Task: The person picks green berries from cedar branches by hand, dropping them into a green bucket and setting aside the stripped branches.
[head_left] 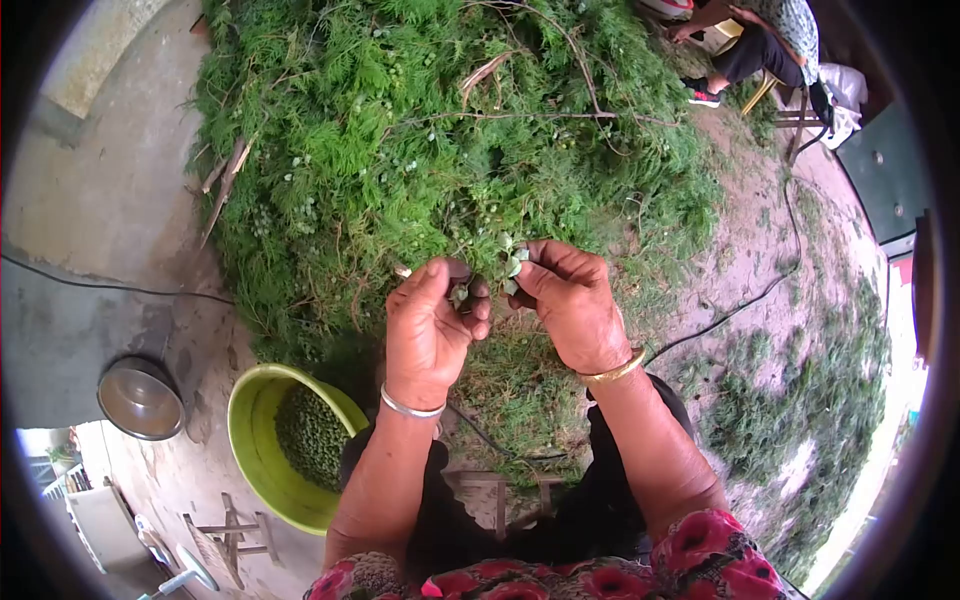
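Note:
My left hand (432,322), palm turned up, has its fingers curled round small green cones (459,295). Close beside it, my right hand (578,302) pinches an evergreen sprig with pale green cones (515,264) between thumb and fingers. A narrow gap separates the two hands. Both are in front of the near edge of a large heap of feathery evergreen branches (350,150), with more cones showing among the foliage. To the left of my left forearm, a yellow-green bucket (247,430) holds many small green cones (312,437).
A metal bowl (141,399) and a small wooden stool (232,538) are at the left. Cables (735,310) cross the floor. Loose greenery (800,400) lies at the right. Another person (765,45) sits at the heap's far right.

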Available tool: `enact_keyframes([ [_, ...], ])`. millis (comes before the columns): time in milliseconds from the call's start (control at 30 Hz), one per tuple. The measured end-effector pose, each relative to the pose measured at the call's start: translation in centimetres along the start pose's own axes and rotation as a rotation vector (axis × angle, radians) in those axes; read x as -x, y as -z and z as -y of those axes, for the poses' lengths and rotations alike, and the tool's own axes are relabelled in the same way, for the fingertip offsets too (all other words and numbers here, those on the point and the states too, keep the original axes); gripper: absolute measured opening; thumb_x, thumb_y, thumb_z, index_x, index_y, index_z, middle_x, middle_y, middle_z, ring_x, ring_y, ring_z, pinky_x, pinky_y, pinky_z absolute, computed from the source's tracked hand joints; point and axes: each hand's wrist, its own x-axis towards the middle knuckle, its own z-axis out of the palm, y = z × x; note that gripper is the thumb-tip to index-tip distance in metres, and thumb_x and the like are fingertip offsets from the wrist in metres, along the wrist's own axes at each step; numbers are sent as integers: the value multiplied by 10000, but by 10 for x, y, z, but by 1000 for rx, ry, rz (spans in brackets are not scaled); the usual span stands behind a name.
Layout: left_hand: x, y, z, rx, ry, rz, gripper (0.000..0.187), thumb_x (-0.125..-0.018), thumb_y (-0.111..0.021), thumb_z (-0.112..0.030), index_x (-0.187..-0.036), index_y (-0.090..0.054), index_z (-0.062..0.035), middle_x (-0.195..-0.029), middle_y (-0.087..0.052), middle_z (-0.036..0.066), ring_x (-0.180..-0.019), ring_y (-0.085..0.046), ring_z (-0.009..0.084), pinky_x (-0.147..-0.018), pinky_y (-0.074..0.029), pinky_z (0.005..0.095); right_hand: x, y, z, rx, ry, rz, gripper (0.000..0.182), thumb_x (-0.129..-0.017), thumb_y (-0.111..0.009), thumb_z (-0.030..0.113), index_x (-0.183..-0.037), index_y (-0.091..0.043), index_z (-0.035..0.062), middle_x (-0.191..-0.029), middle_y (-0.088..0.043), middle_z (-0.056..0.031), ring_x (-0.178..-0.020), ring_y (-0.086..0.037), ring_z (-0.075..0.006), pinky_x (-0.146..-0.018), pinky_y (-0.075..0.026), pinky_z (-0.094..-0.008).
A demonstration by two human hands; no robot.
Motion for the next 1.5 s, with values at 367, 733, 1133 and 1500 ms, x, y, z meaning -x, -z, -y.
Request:
enact_keyframes([
  [367,13,-2,10,-911,-468,-229,120,-789,-695,8,-878,-628,51,-694,-621,31,-597,-529,48,-530,-435,214,-2,-17,-19,450,255,-78,120,-822,-636,24,-893,-636,-72,-690,-616,-39,-623,-537,-63,-559,-444,-242],
  [733,11,12,5,-1067,-568,-155,19,-811,-620,48,-808,-606,35,-603,-541,-10,-502,-467,33,-433,-360,203,-5,-26,-21,531,175,-106,163,-802,-678,66,-876,-635,-73,-620,-575,-27,-602,-484,-52,-526,-416,-246],
  [1133,16,-3,-8,-742,-267,-111,102,-858,-629,-26,-773,-591,18,-624,-530,5,-463,-429,42,-382,-310,197,-5,-30,-18,282,63,-163,130,-809,-682,58,-821,-626,-59,-625,-581,-9,-545,-488,-42,-472,-390,-218],
  [1500,5,14,-4,-1090,-312,-93,181,-840,-637,-39,-689,-563,28,-578,-527,7,-454,-450,51,-396,-333,215,-8,-18,-30,569,181,-84,105,-832,-649,28,-890,-618,-53,-654,-586,-11,-522,-499,-57,-460,-390,-217],
])
